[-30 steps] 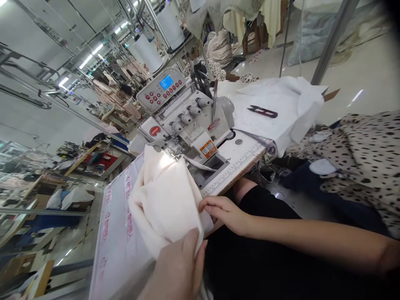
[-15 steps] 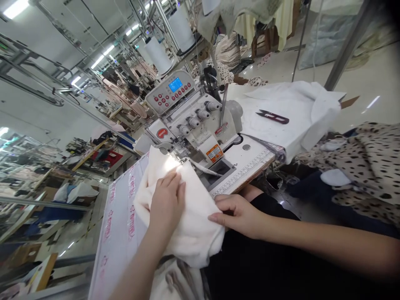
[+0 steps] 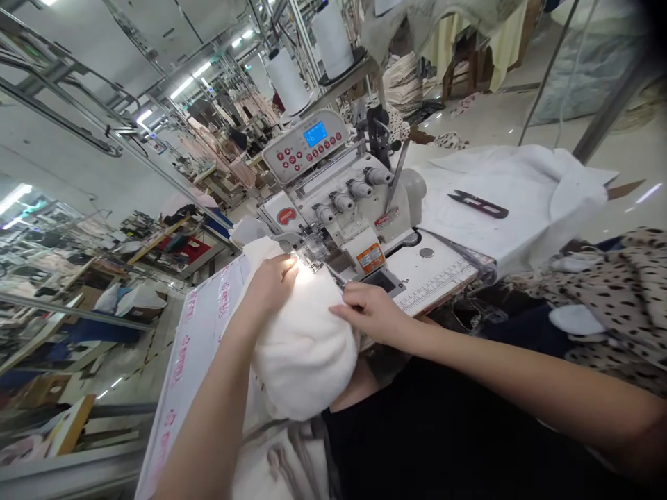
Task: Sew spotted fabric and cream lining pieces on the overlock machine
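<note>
A piece of fluffy white fabric lies bunched at the front of an overlock sewing machine. Its far edge reaches the lit presser foot. My left hand rests on the left part of the fabric, fingers bent and closed on it close to the foot. With thumb and fingers, my right hand pinches the fabric's right edge, just in front of the machine bed. The needle area is small and partly washed out by the lamp.
Dark thread snips lie on white cloth to the right. Thread cones stand behind the machine. Spotted fabric is heaped at the far right. More folded fabric sits below, near my lap.
My left hand has moved up towards the presser foot and its fingers have bent. My right hand has moved forward along the fabric edge. The fabric has bunched up, and the view has shifted slightly.
</note>
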The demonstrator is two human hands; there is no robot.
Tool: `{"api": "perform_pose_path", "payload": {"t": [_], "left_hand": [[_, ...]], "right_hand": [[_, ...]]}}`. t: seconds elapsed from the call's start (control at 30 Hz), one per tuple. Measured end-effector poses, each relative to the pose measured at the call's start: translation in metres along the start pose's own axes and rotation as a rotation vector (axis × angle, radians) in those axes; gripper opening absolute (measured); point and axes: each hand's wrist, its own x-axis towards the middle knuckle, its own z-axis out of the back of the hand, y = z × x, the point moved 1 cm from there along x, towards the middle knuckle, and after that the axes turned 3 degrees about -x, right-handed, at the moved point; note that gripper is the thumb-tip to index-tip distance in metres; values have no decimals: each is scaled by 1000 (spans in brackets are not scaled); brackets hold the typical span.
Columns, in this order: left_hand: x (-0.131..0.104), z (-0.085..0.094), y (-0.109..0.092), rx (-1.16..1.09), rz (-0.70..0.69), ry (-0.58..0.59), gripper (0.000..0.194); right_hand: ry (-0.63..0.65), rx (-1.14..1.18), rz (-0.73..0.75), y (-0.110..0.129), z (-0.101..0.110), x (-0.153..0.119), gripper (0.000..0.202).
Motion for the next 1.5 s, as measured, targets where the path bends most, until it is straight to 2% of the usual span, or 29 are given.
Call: {"api": "perform_pose_path", "payload": {"t": [0.07,0.13,0.2,0.27,0.3,0.4,0.47,0.53,0.63,0.73,0.87,0.97,1.13,1.23,1.3,1.37,1.43,1.47,1.5], "left_hand": [[6,1,10,-50,54,-30,27],[2,1,16,-104,117,-96,26],[-15,-1,17,-207,187,-231,29],[-43,-6,14,-289,259,-374,34],[-59,-9,13,-300,289,-410,39],[-98,-20,10,-283,386,-319,57],[-111,-22,12,-291,478,-248,58],[-112,-18,15,-274,544,-272,52],[-102,-7,16,-195,544,-372,46],[-93,-1,11,-138,550,-352,44],[-89,-2,5,-80,599,-312,46],[-85,-2,5,-63,599,-298,45],[-68,-1,25,-35,554,-309,45],[-59,-7,41,-61,562,-339,48],[-60,-11,44,-77,504,-438,52],[-72,-15,34,-40,334,-652,52],[-94,-23,13,18,94,-852,43],[-107,-30,-1,32,-36,-877,40],[-121,-38,-15,31,-164,-843,38]], "right_hand": [[-47,-19,-6,-1,-2,7,44],[-77,5,-34,-2,-5,6,40],[-51,77,-65,-3,-8,-3,32],[37,150,-94,-6,-14,-17,28],[92,174,-112,-7,-19,-24,28],[239,205,-176,-8,-33,-41,32],[287,244,-219,-5,-39,-47,35],[315,364,-261,3,-38,-49,36],[349,685,-368,20,-24,-51,41],[352,898,-486,29,-8,-57,46],[326,877,-512,21,-1,-63,46],[287,675,-413,9,0,-60,44],[190,255,-162,0,7,-32,43],[127,166,-85,-3,4,-15,41],[75,154,-60,-7,-4,-14,38],[84,185,-79,-10,-14,-26,36],[186,254,-133,-11,-26,-48,39],[246,292,-162,-9,-30,-61,41],[293,331,-185,-6,-33,-73,43]]}}
